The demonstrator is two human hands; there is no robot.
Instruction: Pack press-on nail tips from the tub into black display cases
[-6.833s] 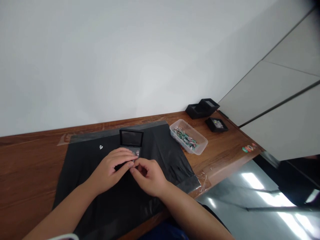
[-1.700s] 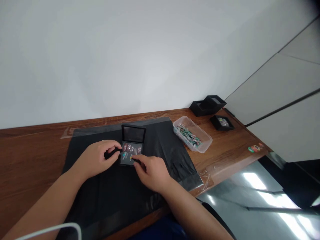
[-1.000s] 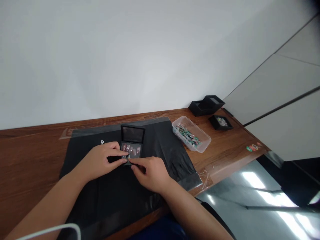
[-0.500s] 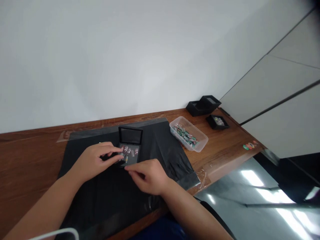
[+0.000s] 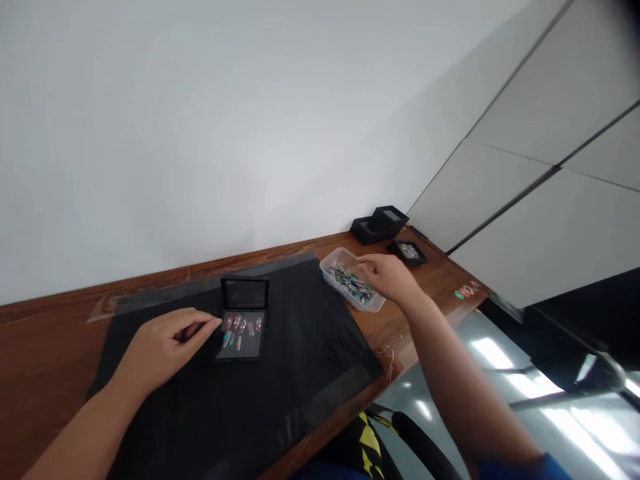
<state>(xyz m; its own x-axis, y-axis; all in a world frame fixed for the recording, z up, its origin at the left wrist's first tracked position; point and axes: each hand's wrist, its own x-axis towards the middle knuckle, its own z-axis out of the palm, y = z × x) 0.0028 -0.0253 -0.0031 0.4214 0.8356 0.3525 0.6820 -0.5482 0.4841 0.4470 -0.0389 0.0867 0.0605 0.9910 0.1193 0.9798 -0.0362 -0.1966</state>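
Note:
A small black hinged case point(image 5: 254, 343) stands with its windowed lid point(image 5: 245, 293) raised. Inside lie several false nails point(image 5: 240, 325), some dark and shiny, others pale with small coloured spots. My left hand point(image 5: 163, 343) is beside the case's left edge, thumb and fingertips pinched together; whether something tiny is between them I cannot make out. My right hand point(image 5: 393, 277) hovers over the right side of a clear plastic tub point(image 5: 373, 305), fingers reaching leftward and slightly apart, with nothing visible in them. Many green and reddish nail pieces point(image 5: 350, 283) fill the tub's bottom.
A black sheet point(image 5: 295, 373) is taped over the wooden table point(image 5: 45, 340). At the back right stand black boxes point(image 5: 380, 225) and a smaller black box point(image 5: 407, 252) with shiny pieces inside. Coloured round stickers point(image 5: 467, 291) lie near the right edge. A white wall point(image 5: 200, 133) rises behind.
My right hand has left the front of the case and moved right, over the tub. My left hand has drawn back from the nails to the case's left side. The view has shifted right.

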